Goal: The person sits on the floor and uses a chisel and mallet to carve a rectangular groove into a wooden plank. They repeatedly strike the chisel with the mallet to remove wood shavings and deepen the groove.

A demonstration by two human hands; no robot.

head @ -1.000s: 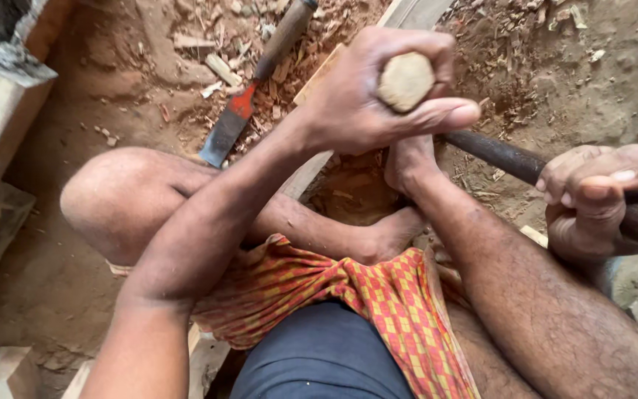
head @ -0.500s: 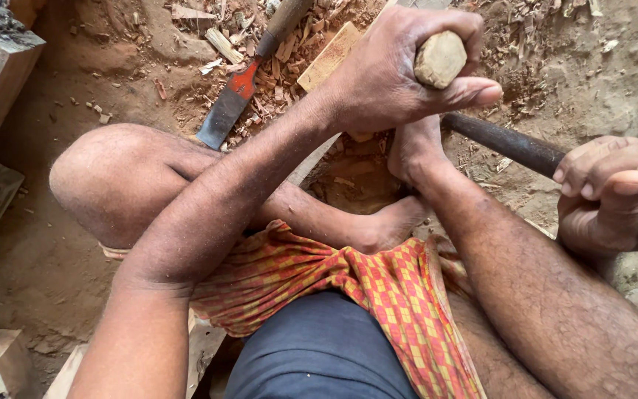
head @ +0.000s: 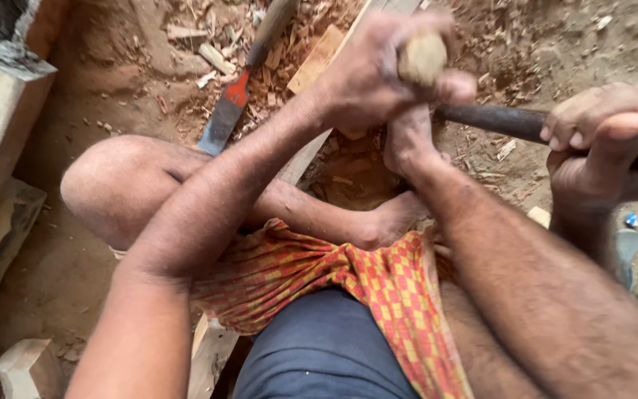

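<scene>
Your cloth [head: 363, 281] is orange-and-yellow checked, your shorts [head: 319, 355] dark blue; the blade [head: 224, 118] shows red paint over grey.

Left hand [head: 378, 74] fisted, forearm stretched forward over the bent knee, right hand [head: 407, 140] clenched just beneath it, forearm angled up from lower right

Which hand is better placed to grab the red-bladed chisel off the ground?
Left, probably. The left hand grips the wooden handle at its top, on the side where the chisel lies; the right hand sits below it, farther away.
</scene>
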